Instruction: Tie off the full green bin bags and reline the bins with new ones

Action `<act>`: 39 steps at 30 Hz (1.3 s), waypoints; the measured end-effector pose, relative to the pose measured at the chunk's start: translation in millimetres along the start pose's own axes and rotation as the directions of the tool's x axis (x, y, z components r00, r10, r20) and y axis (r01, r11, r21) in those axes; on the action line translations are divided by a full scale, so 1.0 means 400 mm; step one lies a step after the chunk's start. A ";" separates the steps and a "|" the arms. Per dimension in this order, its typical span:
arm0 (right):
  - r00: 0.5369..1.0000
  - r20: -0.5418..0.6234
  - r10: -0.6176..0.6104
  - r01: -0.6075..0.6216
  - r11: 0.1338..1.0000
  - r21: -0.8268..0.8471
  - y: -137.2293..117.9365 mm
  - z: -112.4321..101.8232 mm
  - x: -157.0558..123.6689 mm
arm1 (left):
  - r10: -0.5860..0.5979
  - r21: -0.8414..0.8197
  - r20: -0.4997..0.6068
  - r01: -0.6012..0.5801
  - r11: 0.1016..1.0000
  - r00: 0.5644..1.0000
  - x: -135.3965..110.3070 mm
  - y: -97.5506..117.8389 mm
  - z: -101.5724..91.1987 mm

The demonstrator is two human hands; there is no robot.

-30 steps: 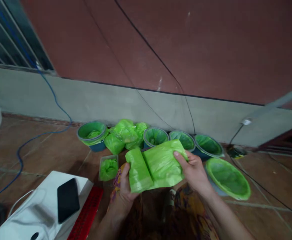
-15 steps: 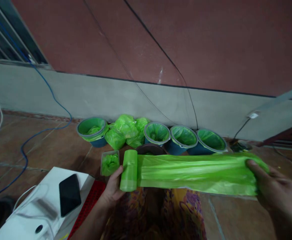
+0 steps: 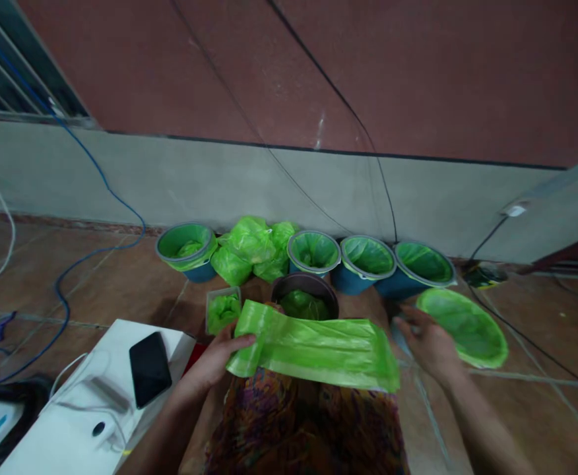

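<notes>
My left hand (image 3: 224, 353) is closed on a roll of green plastic bags (image 3: 249, 336), its thumb across the front. From the roll, a flat green plastic strip (image 3: 328, 353) stretches to the right over my lap, its right end hanging loose. Past that end is my right hand (image 3: 430, 343), apart from the strip; motion smears its fingers, so I cannot tell whether they hold anything. Just beyond the strip stands a dark brown bucket (image 3: 278, 287) with green plastic inside. A bin with a green liner (image 3: 467, 326) stands right of my right hand.
Along the wall stand several blue buckets (image 3: 353, 282) lined with green bags, beside filled green bags (image 3: 252, 241). A small clear container (image 3: 210, 310) holds green plastic. A phone (image 3: 150, 369) lies on a white box (image 3: 81, 429) at left. Cables (image 3: 66, 297) cross the floor.
My right hand has let go of the strip's end and moved left. The strip now reaches less far right and sags. The brown bucket and the green-lined bin at right have come into clearer view.
</notes>
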State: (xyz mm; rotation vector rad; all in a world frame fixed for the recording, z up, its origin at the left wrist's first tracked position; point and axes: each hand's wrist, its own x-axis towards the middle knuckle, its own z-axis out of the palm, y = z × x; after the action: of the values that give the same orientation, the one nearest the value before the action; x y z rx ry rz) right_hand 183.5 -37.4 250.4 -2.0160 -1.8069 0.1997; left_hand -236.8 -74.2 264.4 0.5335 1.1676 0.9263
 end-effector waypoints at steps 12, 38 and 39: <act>0.773 0.537 -0.338 0.168 0.925 0.340 -0.520 0.277 0.049 | 0.185 0.327 -0.232 -0.103 0.939 0.955 0.016 0.007 -0.004; 0.656 0.653 -0.379 0.061 0.888 0.455 -0.229 0.011 0.072 | 0.473 0.491 -0.010 -0.407 0.770 0.881 -0.029 -0.146 0.278; 0.654 0.655 -0.379 0.049 0.885 0.463 -0.227 0.013 0.069 | 0.492 0.539 0.038 -0.433 0.723 0.870 -0.025 -0.124 0.278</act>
State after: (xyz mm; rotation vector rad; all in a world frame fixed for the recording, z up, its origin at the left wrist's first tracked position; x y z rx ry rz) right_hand 102.5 -3.7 286.9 -1.4640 -2.1831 1.3743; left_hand -117.2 -98.3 268.5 1.2960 1.4309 1.0598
